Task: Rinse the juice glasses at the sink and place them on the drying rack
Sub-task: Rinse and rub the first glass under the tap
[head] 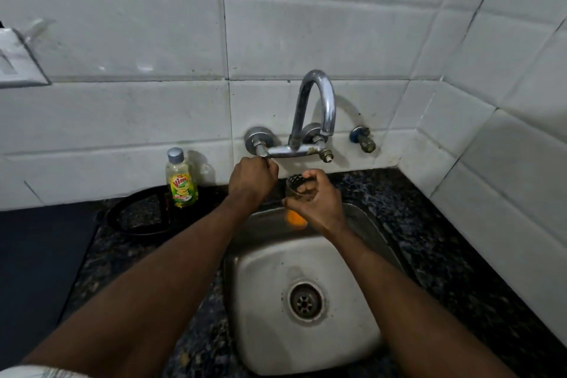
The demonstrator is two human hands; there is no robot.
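White glazed wall tiles [122, 116] are rising behind and to the right of a dark speckled stone counter [445, 255], in which a stainless-steel sink [270, 301] is sitting. A chrome tap [328, 101] is projecting from the wall, its arched spout reaching over the rear of the basin. The left hand [253, 176] is curling its fingers tightly round the left valve handle [267, 159], most of which is lying hidden inside the fist. The right hand [319, 205] is gripping the juice glass [295, 219], with fingers and thumb wrapping its upper part. The glass is leaning under the tap body, above the sink's rear edge, and is carrying orange liquid in its base. A black round rim [138, 232] is lying on the counter at left, with a yellow-green dish-liquid bottle [181, 178] standing upright beside it against the wall. A ringed drain [304, 303] is lying in the basin floor
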